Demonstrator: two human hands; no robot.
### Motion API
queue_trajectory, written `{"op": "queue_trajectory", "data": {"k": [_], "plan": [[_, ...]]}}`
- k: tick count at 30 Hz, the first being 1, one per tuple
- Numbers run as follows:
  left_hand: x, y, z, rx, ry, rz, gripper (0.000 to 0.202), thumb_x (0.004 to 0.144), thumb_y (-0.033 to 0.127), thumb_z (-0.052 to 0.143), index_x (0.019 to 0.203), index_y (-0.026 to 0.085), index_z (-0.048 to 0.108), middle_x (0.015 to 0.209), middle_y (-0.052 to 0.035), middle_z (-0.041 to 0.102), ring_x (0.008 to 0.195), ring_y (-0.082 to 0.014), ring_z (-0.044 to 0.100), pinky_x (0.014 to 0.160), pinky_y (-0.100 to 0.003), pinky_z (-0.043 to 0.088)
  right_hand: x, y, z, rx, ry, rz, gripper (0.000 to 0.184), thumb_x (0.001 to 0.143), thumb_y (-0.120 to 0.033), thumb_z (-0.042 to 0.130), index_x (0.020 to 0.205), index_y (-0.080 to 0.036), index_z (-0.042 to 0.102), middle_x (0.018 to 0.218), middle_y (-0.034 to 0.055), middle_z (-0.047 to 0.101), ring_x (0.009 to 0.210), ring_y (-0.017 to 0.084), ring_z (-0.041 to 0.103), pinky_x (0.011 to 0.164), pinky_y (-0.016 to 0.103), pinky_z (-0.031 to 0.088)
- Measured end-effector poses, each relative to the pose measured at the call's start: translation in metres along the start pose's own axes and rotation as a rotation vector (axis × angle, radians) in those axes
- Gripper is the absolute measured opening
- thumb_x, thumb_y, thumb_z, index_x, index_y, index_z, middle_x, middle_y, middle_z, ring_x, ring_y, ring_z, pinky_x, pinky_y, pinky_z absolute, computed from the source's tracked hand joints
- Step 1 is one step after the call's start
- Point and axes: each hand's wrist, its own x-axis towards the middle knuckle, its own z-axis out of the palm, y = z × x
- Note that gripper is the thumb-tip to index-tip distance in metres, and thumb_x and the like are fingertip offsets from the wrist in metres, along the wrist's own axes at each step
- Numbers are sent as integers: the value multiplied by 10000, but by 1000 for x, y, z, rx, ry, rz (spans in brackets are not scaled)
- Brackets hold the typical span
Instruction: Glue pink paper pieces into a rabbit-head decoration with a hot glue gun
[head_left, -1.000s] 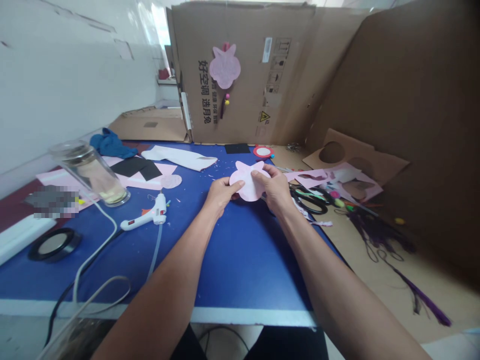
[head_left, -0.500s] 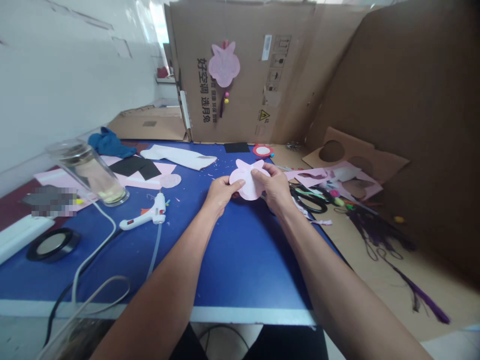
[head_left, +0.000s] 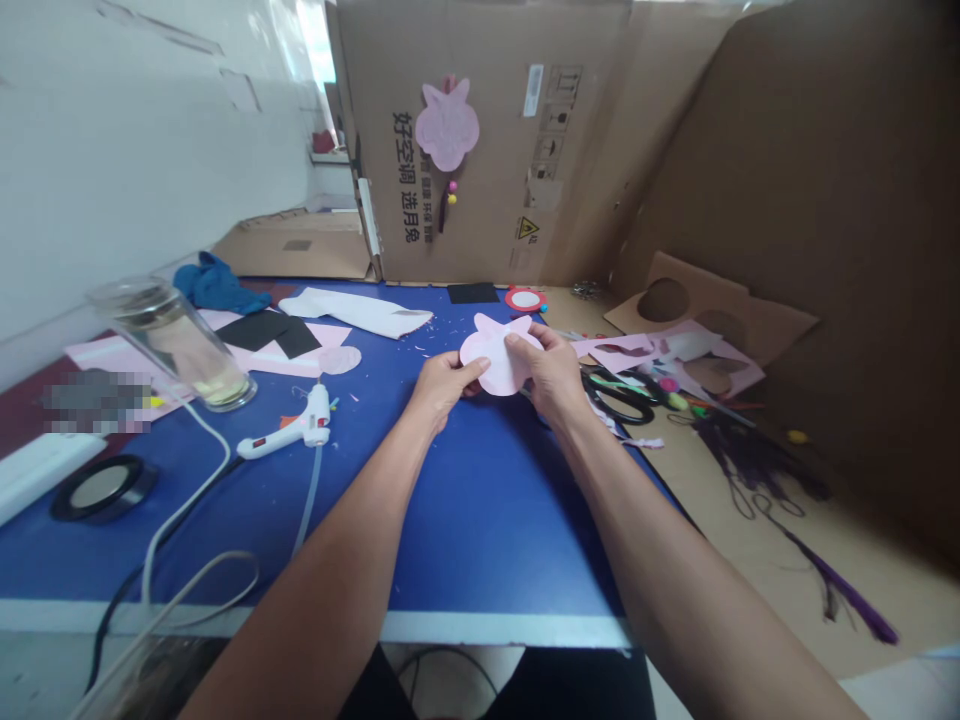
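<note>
Both my hands hold a pink paper cutout above the blue table; it has a scalloped round body and two pointed tips at the top. My left hand pinches its left edge, thumb on the front face. On the other side, my right hand grips the right edge with its thumb pressed on the front. The fingers behind the paper are mostly hidden. A similar pink cutout hangs on the cardboard wall ahead, with a dark purple tassel and two beads below it.
On the left are a glue gun, a glass of pale liquid, black tape and loose cables. To the right, black-handled scissors, pink scraps and purple tassels lie near the cardboard wall.
The pink cutout has risen very slightly between my hands. Otherwise my grip looks the same, and the view has shifted a little.
</note>
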Motion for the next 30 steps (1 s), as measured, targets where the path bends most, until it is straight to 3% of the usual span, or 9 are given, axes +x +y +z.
{"op": "queue_trajectory", "data": {"k": [8,12,17,25,30], "plan": [[6,0,-7,-50,129,52,301,724,387,989,797,163,802,679,-37,738,600,-131,610,641,-278,496,-4,-2,5,28,-45,117,538,694,-580,972,1078,-263,769,1054,45,855,856,206,778,731,324,629],[7,5,-9,-95,169,56,363,711,431,1007,827,166,786,701,-35,750,599,-124,608,650,-275,501,-10,0,8,30,-106,150,566,628,-497,1030,1076,-258,779,1027,43,861,902,220,804,808,346,651],[4,8,-7,-124,170,31,392,709,459,1013,828,167,780,724,-42,762,613,-128,625,648,-274,510,-12,-1,7,24,-133,151,571,585,-367,1050,1071,-252,772,1031,42,865,932,240,801,800,352,635],[5,5,-6,-125,199,13,399,683,430,1034,799,158,767,700,-47,760,612,-131,641,646,-271,522,-14,0,10,15,-169,163,560,577,-429,1041,1023,-240,761,833,-8,798,757,182,724,770,343,605],[6,6,-8,-137,211,11,411,697,448,1029,789,160,751,688,-46,751,598,-128,640,642,-270,529,-15,0,12,0,-182,163,563,535,-404,1046,985,-236,751,807,-18,781,708,165,678,740,336,582]]}}
